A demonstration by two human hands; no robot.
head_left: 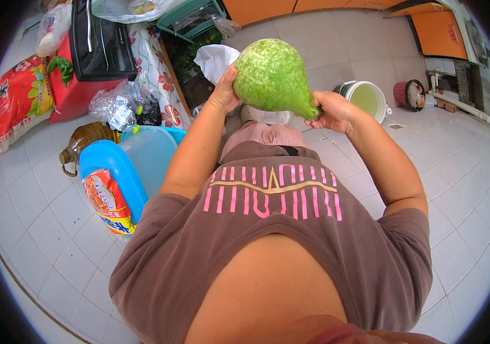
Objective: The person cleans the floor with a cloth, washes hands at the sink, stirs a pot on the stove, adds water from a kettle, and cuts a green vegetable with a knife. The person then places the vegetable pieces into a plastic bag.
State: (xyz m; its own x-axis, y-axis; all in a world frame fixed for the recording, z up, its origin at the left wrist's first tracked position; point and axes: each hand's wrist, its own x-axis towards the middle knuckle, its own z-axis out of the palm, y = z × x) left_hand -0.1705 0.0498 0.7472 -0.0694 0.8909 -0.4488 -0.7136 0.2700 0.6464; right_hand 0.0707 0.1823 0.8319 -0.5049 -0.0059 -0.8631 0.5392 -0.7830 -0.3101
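A large green bottle gourd (273, 73) is held up in front of me, tilted, its broad round end to the upper left and its narrow neck to the lower right. My left hand (226, 91) presses against the round end, with the fingers partly hidden behind it. Around the narrow stem end, my right hand (332, 111) is closed, thumb on top and fingers below. Behind the gourd, a white plastic bag (215, 60) shows at its left side.
On the left are a blue-lidded plastic container (113, 165), an oil jug (88, 139), clear plastic bottles (118, 107) and a red printed sack (17, 103). A white bucket (367, 101) and a pink basket (404, 93) stand at right. Orange cabinets (438, 34) line the back.
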